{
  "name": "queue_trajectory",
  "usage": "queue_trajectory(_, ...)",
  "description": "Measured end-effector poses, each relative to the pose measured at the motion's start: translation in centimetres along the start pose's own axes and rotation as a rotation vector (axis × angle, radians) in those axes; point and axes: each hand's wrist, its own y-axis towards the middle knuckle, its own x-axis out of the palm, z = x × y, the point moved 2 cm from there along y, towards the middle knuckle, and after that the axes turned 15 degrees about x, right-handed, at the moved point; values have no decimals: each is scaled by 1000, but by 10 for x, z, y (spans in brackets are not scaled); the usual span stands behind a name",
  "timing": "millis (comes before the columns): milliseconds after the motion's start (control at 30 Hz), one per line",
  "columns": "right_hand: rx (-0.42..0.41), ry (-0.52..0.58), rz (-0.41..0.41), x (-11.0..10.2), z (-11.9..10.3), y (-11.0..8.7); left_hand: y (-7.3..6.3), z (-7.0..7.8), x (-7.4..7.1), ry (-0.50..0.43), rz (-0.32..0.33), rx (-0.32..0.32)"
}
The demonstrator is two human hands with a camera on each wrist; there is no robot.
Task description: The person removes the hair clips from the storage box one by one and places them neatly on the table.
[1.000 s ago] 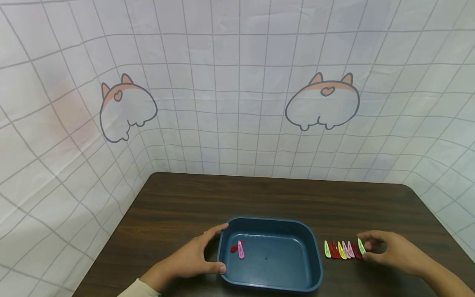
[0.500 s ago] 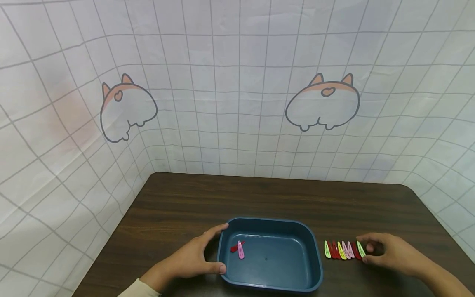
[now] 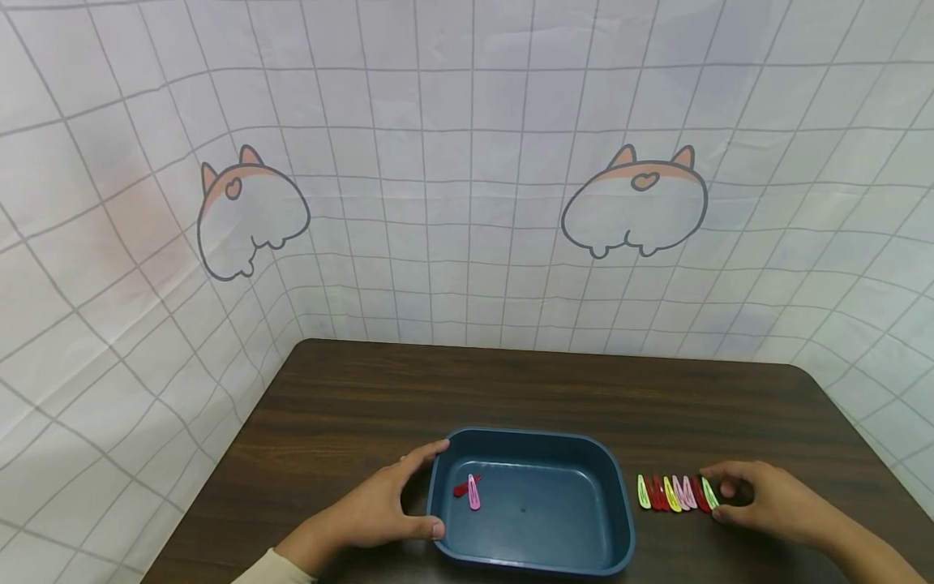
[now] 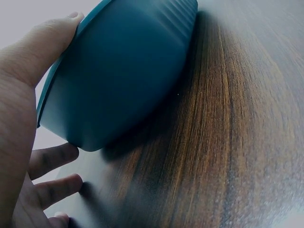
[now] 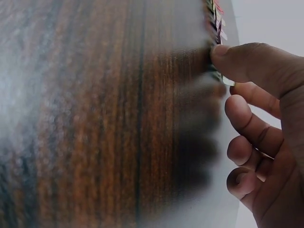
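A blue plastic tray (image 3: 543, 519) stands on the table, with a pink hair clip (image 3: 474, 492) and a red hair clip (image 3: 460, 489) inside at its left. My left hand (image 3: 372, 499) holds the tray's left side, thumb over the rim; the left wrist view shows the thumb (image 4: 52, 40) on that rim. Right of the tray lies a row of several snap hair clips in green, red, yellow (image 3: 671, 493) and pink. At the row's right end, my right hand (image 3: 777, 499) pinches a light green hair clip (image 3: 710, 493) between thumb and index finger.
A dark wood-grain table (image 3: 409, 381) carries everything. Behind it and at the sides hangs a white gridded curtain (image 3: 467, 243) with cartoon animal prints.
The light green clip in my right hand has come down slightly to lie level with the row's end, and the hand shifted a little with it. My left hand and the tray stayed put.
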Motion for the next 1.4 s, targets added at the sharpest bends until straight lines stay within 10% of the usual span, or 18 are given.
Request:
queue_trajectory(567, -16, -39, 30, -11, -10, 0, 0, 0, 0, 2, 9, 10)
queue_trajectory(1400, -74, 47, 163, -22, -95, 13, 2, 1, 1, 5, 9, 11)
